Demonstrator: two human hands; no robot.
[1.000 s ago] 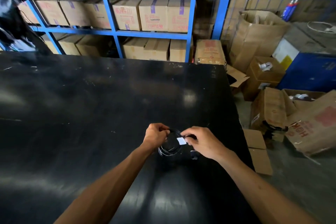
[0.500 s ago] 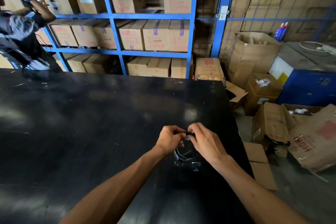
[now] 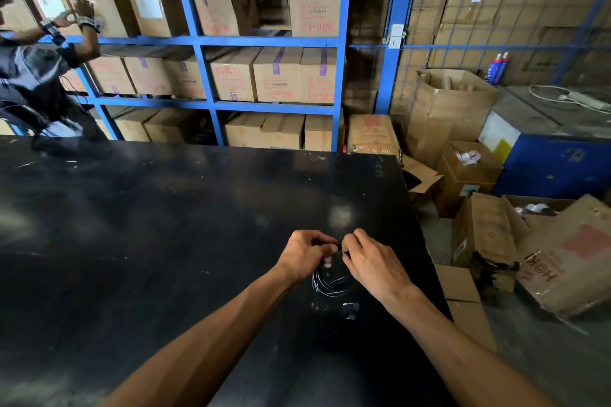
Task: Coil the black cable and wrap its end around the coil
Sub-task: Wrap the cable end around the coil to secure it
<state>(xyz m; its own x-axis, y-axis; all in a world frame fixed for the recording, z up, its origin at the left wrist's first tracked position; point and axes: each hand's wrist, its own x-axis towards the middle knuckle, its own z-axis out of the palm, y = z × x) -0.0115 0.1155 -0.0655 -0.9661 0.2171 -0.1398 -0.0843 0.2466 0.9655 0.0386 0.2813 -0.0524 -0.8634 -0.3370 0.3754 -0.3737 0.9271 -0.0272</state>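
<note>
The black cable (image 3: 330, 284) hangs as a small coil of several loops between my two hands, just above the black table (image 3: 165, 241). My left hand (image 3: 305, 254) pinches the top of the coil from the left. My right hand (image 3: 370, 261) grips the same spot from the right, fingertips meeting the left hand's. The top of the coil is hidden by my fingers. A dark connector end (image 3: 349, 310) lies on the table just below the coil.
The table's right edge runs close to my right arm. Cardboard boxes (image 3: 489, 241) crowd the floor on the right. Blue shelving (image 3: 211, 99) full of boxes stands behind the table. A person (image 3: 36, 82) reaches into the shelves at far left.
My hands have closed together at the top of the coil. The white tag seen earlier is now hidden. The camera has tilted up, showing more shelving.
</note>
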